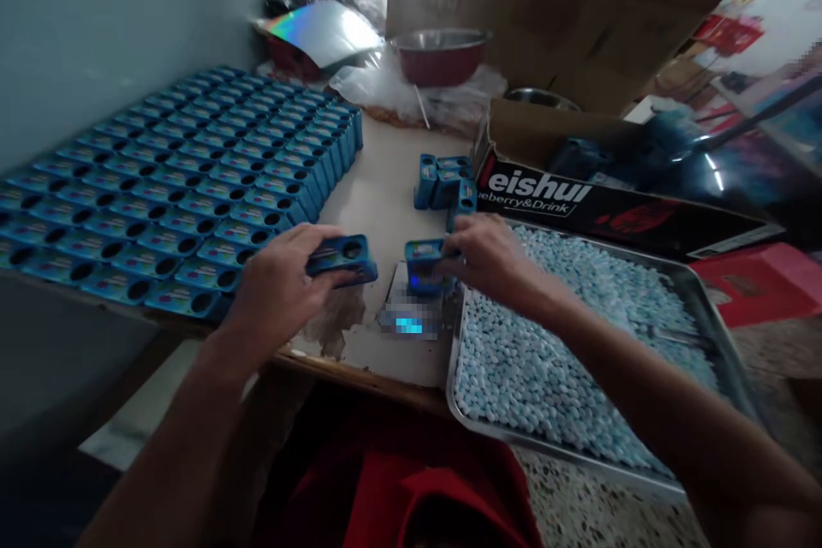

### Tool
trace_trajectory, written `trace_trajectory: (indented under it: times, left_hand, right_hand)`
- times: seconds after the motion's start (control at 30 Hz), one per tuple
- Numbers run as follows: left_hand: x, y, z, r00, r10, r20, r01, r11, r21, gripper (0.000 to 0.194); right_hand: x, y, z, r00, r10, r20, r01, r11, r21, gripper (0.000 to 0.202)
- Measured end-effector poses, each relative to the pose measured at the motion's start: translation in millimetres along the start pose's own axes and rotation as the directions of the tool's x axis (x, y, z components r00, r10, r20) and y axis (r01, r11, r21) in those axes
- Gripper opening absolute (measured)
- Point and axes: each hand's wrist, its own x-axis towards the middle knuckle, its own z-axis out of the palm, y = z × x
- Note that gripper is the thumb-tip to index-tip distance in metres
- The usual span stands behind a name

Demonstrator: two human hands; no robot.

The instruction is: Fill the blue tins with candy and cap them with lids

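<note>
A small blue box [347,257] with a round dark hole in its top is gripped in my left hand [282,278], between thumb and fingers, near the front row of the many similar boxes [218,197]. My right hand [491,253] has its fingers closed at the right side of another blue box [424,261]. That one is over a small scale [411,312] with a lit blue display; whether it rests on it I cannot tell. Under my right forearm lies a metal tray [459,411] holding pale blue and white pellets [533,360].
Several loose blue boxes [443,175] stand behind my right hand. A black printed carton [616,210] with more boxes sits behind the tray. A scoop [681,336] lies in the pellets. At the back are a red bowl [440,60] and plastic sheeting [372,90].
</note>
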Motion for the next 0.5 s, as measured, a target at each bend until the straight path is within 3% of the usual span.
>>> trace_trajectory:
  times: [0.13, 0.23, 0.33, 0.43, 0.5]
  left_hand:
    - [7.4, -17.0, -36.7, 0.997, -0.018, -0.072, 0.027, 0.992, 0.122, 0.039]
    - [44.8, -21.6, -42.8, 0.997, 0.043, -0.070, -0.031, 0.984, 0.175, 0.037]
    - [117.2, -26.8, -38.4, 0.986, 0.151, -0.063, -0.137, 0.973, 0.186, 0.038]
    - [219.0, -40.2, -23.6, 0.962, 0.261, -0.078, -0.246, 0.956, 0.160, 0.044]
    - [292.7, -55.4, -7.1, 0.950, 0.313, -0.024, -0.307, 0.944, 0.123, 0.047]
  right_hand:
    - [-32.7, -34.0, 17.3, 0.999, 0.044, -0.025, -0.042, 0.996, 0.078, 0.022]
    - [-43.4, -35.8, 26.2, 0.991, 0.096, -0.091, -0.085, 0.989, 0.121, 0.020]
    - [-49.3, -13.5, 22.7, 0.967, 0.181, -0.178, -0.131, 0.958, 0.256, 0.031]
    - [-53.0, 20.1, 16.7, 0.940, 0.302, -0.156, -0.208, 0.874, 0.440, 0.028]
    - [-55.4, 39.8, 16.7, 0.919, 0.386, -0.080, -0.285, 0.791, 0.542, 0.030]
